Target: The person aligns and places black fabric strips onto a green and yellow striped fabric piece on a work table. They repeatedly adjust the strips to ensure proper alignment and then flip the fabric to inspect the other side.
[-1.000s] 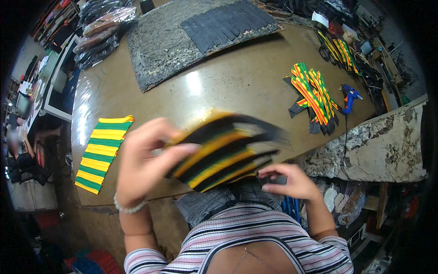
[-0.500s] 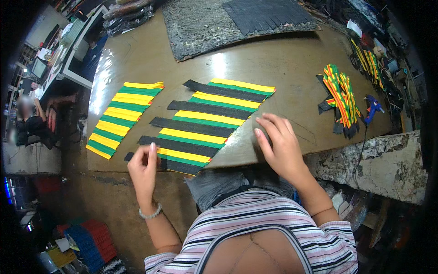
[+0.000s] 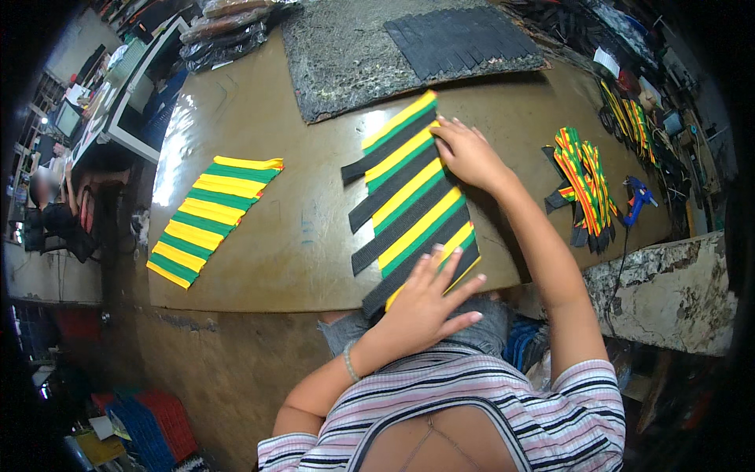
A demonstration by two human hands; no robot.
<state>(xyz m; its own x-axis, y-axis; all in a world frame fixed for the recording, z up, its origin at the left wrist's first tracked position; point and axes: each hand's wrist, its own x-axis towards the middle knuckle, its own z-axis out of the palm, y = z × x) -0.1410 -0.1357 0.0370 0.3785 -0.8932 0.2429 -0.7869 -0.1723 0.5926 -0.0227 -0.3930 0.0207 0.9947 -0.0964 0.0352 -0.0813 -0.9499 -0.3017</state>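
Observation:
A slanted panel of black, green and yellow fabric strips (image 3: 409, 185) lies before me on the table, its black strip ends jutting out on the left. Across its near end rests my left hand (image 3: 425, 303), fingers spread and pressed flat on the strips. At the panel's upper right edge, the bent fingers and thumb of my right hand (image 3: 472, 157) take hold of the strip ends; part of the grip is hidden by the hand itself. Farther left is a smaller yellow-and-green striped panel (image 3: 212, 220), apart from both hands.
A rough grey board (image 3: 338, 63) bearing a black woven piece (image 3: 464, 43) sits at the far side. Bundled colourful strips (image 3: 586, 185) and a blue glue gun (image 3: 641, 200) with a cord lie right. Plastic-wrapped bundles (image 3: 224, 39) stand far left; another person sits beyond.
The black-striped panel has turned and moved right, its strips now steeper. My left hand has crossed rightward onto its near end; my right hand has moved up to its edge.

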